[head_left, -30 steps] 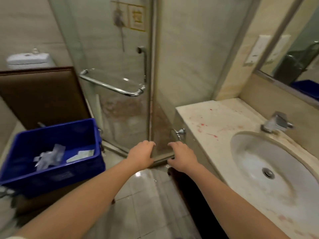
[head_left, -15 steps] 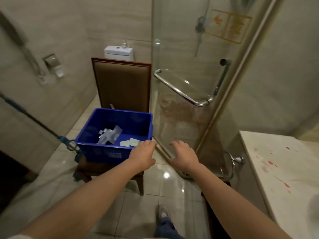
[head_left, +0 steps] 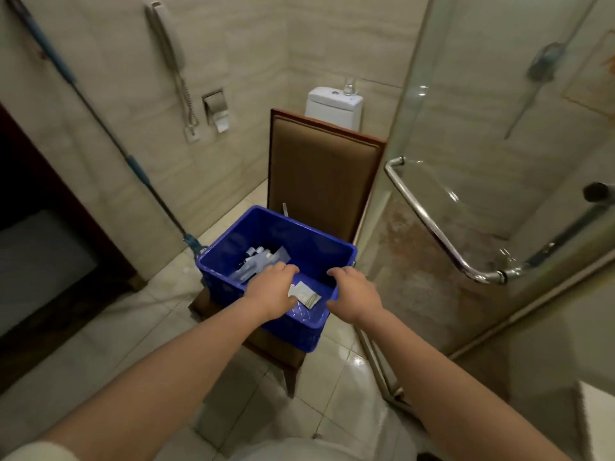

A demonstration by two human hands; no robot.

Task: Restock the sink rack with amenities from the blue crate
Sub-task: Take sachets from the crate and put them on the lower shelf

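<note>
The blue crate (head_left: 319, 247) sits on the seat of a brown padded chair (head_left: 324, 171). Inside it lie small clear-wrapped amenity packets (head_left: 258, 261) at the left and white sachets (head_left: 307, 294) near the front. My left hand (head_left: 271, 289) hovers over the crate's front part with fingers loosely bent, holding nothing. My right hand (head_left: 354, 291) hangs over the crate's right rim, fingers relaxed and empty. The sink and its rack are out of view.
A glass shower door (head_left: 466, 161) with a chrome handle bar (head_left: 432, 224) stands at the right. A blue mop (head_left: 100, 124) leans on the left wall beside a dark doorway (head_left: 43, 227). A toilet tank (head_left: 334, 106) stands behind the chair. Glossy floor tiles (head_left: 326, 394) lie below.
The view has swung left from the sink counter to the crate. Both hands have come over the crate, where before they were short of it.
</note>
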